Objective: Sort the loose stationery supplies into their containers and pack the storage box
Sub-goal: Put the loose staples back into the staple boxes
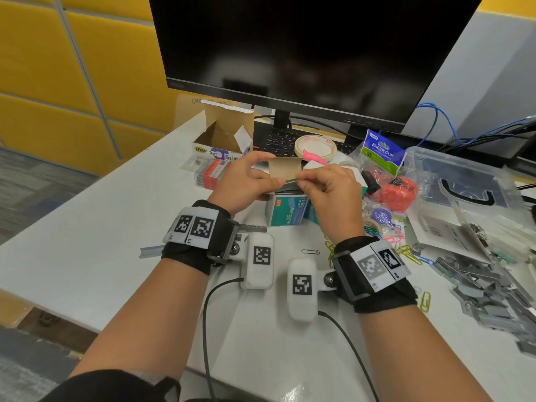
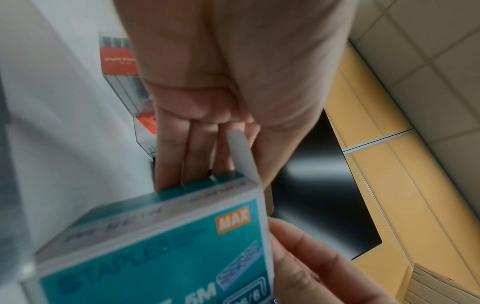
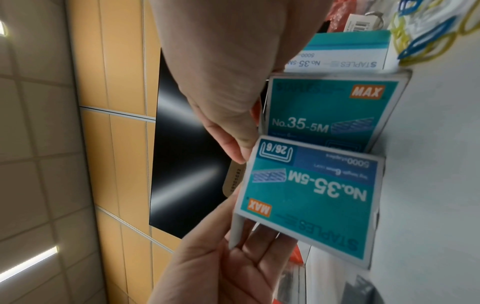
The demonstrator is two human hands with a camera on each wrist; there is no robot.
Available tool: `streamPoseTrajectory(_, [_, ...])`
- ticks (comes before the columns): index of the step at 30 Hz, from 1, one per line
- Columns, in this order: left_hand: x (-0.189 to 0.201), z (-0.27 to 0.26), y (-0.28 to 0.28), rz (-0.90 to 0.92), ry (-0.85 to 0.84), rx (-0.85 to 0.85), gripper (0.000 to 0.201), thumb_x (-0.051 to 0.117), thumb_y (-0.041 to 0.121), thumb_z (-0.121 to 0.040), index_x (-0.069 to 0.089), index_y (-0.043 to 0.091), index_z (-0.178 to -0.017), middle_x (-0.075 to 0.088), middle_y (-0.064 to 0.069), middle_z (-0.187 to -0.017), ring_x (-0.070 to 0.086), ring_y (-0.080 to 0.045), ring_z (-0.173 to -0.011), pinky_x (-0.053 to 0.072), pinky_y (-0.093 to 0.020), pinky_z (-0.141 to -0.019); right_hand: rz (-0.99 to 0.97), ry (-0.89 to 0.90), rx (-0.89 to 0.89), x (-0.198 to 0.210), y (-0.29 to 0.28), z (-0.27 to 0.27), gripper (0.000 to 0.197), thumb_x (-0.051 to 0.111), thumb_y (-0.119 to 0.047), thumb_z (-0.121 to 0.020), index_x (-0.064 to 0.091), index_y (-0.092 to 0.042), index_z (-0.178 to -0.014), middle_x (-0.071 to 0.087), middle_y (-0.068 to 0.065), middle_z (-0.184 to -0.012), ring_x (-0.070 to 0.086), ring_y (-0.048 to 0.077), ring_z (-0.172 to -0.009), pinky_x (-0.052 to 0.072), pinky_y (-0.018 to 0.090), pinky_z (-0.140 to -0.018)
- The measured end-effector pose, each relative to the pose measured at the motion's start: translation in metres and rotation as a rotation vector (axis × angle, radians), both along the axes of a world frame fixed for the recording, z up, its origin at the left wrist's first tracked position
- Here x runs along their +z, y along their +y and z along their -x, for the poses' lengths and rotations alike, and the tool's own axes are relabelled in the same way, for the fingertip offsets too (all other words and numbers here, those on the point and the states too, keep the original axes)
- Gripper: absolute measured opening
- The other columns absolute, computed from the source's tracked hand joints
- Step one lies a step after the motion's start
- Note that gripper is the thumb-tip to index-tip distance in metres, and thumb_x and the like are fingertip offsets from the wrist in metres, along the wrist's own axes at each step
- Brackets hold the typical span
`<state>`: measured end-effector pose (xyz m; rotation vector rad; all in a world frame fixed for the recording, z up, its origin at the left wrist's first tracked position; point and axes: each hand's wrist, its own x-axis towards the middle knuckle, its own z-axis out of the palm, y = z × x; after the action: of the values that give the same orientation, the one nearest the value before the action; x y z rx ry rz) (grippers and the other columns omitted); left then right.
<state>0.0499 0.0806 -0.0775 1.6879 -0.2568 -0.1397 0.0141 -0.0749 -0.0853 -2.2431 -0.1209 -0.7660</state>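
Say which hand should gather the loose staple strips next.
Right, probably. The staple strips lie beside the right hand, while the left hand grips the teal staple box.

We list this as an office: monitor (image 1: 304, 50), keyboard (image 1: 278, 140), white desk (image 1: 87, 227), network cables (image 1: 443, 120), yellow wall panels (image 1: 43, 68).

**Counter surface and contents**

White counter (image 1: 95, 227). Far side: monitor (image 1: 304, 53) on stand, keyboard (image 1: 278, 137) beneath. Open cardboard box (image 1: 223, 137) at far left, staple packs (image 1: 211, 174) just beside. Tape roll (image 1: 315, 146) resting on keyboard edge. Teal staple boxes (image 1: 287, 211) at centre. Clear storage box (image 1: 464, 181) at right. Loose staple strips (image 1: 487, 288) heaped at right edge; coloured paper clips (image 1: 406, 250) scattered between. Single strip (image 1: 150, 251) at left.
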Motion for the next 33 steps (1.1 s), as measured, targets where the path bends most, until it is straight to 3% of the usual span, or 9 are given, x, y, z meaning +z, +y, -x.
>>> streamPoseTrajectory(3, [0.0005, 0.0003, -0.0007, -0.001, -0.015, 0.019, 0.041, 0.067, 0.010, -0.084, 0.048, 0.021, -0.119, 0.070, -0.015, -0.097, 0.069, -0.022, -0.090, 0.059, -0.030, -0.073, -0.035, -0.002, -0.007, 0.0005, 0.0009, 0.0014, 0.012, 0.066, -0.009, -0.083, 0.074, -0.012, -0.091, 0.062, -0.003, -0.085, 0.055, 0.022, -0.092, 0.045, 0.037, -0.084])
streamPoseTrajectory(5, [0.0004, 0.0000, -0.0009, -0.007, -0.016, 0.025, 0.040, 0.068, 0.011, -0.084, 0.048, 0.022, -0.118, 0.070, -0.013, -0.097, 0.069, -0.021, -0.090, 0.059, -0.029, -0.072, -0.050, -0.003, -0.013, 0.0013, 0.0012, 0.0030, 0.013, 0.064, -0.008, -0.083, 0.074, -0.013, -0.090, 0.065, -0.002, -0.086, 0.056, 0.023, -0.092, 0.047, 0.041, -0.085])
streamPoseTrajectory(11, [0.0005, 0.0002, -0.0017, 0.022, 0.014, 0.021, 0.040, 0.068, 0.009, -0.084, 0.047, 0.023, -0.114, 0.069, -0.016, -0.101, 0.068, -0.026, -0.094, 0.057, -0.040, -0.082, -0.049, 0.030, -0.015, 0.0042, -0.0003, 0.0068, 0.022, 0.057, -0.004, -0.084, 0.075, -0.014, -0.092, 0.069, 0.001, -0.093, 0.053, 0.019, -0.102, 0.041, 0.029, -0.089])
streamPoseTrajectory(18, [0.0010, 0.0007, -0.0032, -0.001, -0.011, 0.050, 0.039, 0.068, 0.008, -0.083, 0.049, 0.023, -0.114, 0.070, -0.014, -0.098, 0.069, -0.024, -0.092, 0.058, -0.037, -0.079, 0.062, 0.063, -0.025, 0.0048, -0.0019, 0.0065, 0.025, 0.053, -0.006, -0.088, 0.074, -0.014, -0.097, 0.068, 0.002, -0.099, 0.047, 0.019, -0.107, 0.026, 0.016, -0.083])
streamPoseTrajectory(24, [0.0004, 0.0004, -0.0046, -0.011, -0.016, 0.069, 0.040, 0.070, 0.006, -0.081, 0.050, 0.021, -0.113, 0.070, -0.015, -0.095, 0.069, -0.025, -0.089, 0.058, -0.035, -0.076, 0.043, 0.082, -0.023, 0.0034, -0.0022, 0.0038, 0.024, 0.053, -0.004, -0.087, 0.075, -0.011, -0.095, 0.045, -0.004, -0.092, 0.037, 0.010, -0.097, 0.026, 0.016, -0.079])
streamPoseTrajectory(27, [-0.0001, 0.0006, -0.0043, 0.000, -0.025, 0.074, 0.040, 0.071, 0.006, -0.080, 0.051, 0.020, -0.113, 0.070, -0.014, -0.090, 0.069, -0.024, -0.087, 0.058, -0.032, -0.073, 0.026, 0.021, 0.039, 0.0030, -0.0003, 0.0063, 0.024, 0.053, -0.008, -0.083, 0.075, -0.013, -0.093, 0.051, -0.007, -0.093, 0.039, 0.011, -0.100, 0.028, 0.013, -0.079])
streamPoseTrajectory(29, [0.0001, 0.0006, -0.0036, 0.008, -0.030, 0.077, 0.040, 0.070, 0.005, -0.081, 0.052, 0.020, -0.113, 0.070, -0.011, -0.085, 0.069, -0.024, -0.086, 0.057, -0.030, -0.071, 0.022, 0.010, 0.105, 0.0027, 0.0012, 0.0082, 0.029, 0.049, -0.014, -0.078, 0.076, -0.015, -0.090, 0.059, -0.012, -0.093, 0.040, 0.012, -0.105, 0.026, 0.008, -0.086])
streamPoseTrajectory(33, [0.0016, 0.0016, -0.0046, -0.008, -0.029, 0.086, 0.036, 0.068, 0.007, -0.083, 0.049, 0.020, -0.111, 0.070, -0.010, -0.087, 0.068, -0.023, -0.087, 0.057, -0.031, -0.074, 0.029, 0.130, 0.156, 0.0038, 0.0010, 0.0093, 0.030, 0.049, -0.013, -0.079, 0.076, -0.015, -0.092, 0.068, -0.010, -0.097, 0.037, 0.010, -0.114, 0.025, 0.018, -0.099])
